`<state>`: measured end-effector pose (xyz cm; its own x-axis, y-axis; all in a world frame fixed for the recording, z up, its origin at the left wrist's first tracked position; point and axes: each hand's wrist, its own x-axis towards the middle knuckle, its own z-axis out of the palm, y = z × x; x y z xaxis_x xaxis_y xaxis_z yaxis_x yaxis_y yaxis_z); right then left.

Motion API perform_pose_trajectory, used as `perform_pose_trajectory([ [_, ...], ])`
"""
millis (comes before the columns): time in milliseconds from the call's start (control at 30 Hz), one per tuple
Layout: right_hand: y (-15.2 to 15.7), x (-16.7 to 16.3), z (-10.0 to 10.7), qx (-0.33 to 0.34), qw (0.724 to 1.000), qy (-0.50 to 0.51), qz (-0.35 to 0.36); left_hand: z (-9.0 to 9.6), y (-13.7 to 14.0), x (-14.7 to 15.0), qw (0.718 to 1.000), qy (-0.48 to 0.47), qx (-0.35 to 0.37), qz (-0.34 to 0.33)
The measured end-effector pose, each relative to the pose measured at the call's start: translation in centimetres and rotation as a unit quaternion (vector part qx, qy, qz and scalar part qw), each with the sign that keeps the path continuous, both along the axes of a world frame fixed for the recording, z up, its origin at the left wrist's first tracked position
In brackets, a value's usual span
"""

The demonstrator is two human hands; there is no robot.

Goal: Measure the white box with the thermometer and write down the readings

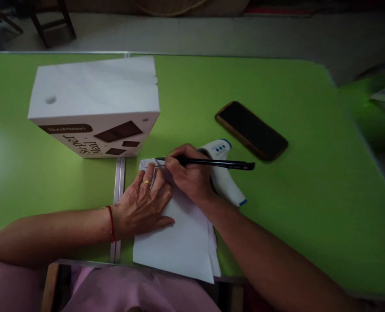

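Note:
White sheets of paper (176, 238) lie in a small stack at the table's near edge, with some dark marks along the top. My left hand (147, 199) rests on the paper's upper left, fingers extended and thumb apart, pressing it down. In my right hand (192, 173) a black pen (218, 163) is pinched, its tip touching the paper's top edge near my left fingertips. Just beyond my right hand lies a white infrared thermometer (226, 182) with blue trim, partly hidden behind that hand.
On the green table (309, 208) a white NutriMotion box (95, 93) stands upright at the left. A dark smartphone (252, 130) in a brown case lies at the right. A metal seam (117, 208) runs across the tabletop. Beyond the far edge stands a wooden stool (52, 24).

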<state>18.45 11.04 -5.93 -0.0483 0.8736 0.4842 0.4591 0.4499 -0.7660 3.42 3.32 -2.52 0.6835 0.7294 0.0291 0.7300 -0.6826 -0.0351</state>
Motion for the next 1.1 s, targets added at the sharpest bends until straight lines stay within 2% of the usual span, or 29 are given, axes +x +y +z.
perform_pose_trajectory([
  [500, 0.00, 0.15, 0.19, -0.025, 0.999, -0.031, 0.009, -0.05, 0.07, 0.10, 1.000, 0.000, -0.004, -0.004],
  [867, 0.02, -0.04, 0.15, -0.002, 1.000, -0.020, 0.004, -0.02, 0.05, 0.02, 1.000, -0.008, 0.005, -0.006],
  [1100, 0.06, 0.05, 0.05, 0.000, 0.999, -0.024, -0.025, 0.03, 0.06, 0.00, 1.000, -0.006, 0.007, -0.004],
])
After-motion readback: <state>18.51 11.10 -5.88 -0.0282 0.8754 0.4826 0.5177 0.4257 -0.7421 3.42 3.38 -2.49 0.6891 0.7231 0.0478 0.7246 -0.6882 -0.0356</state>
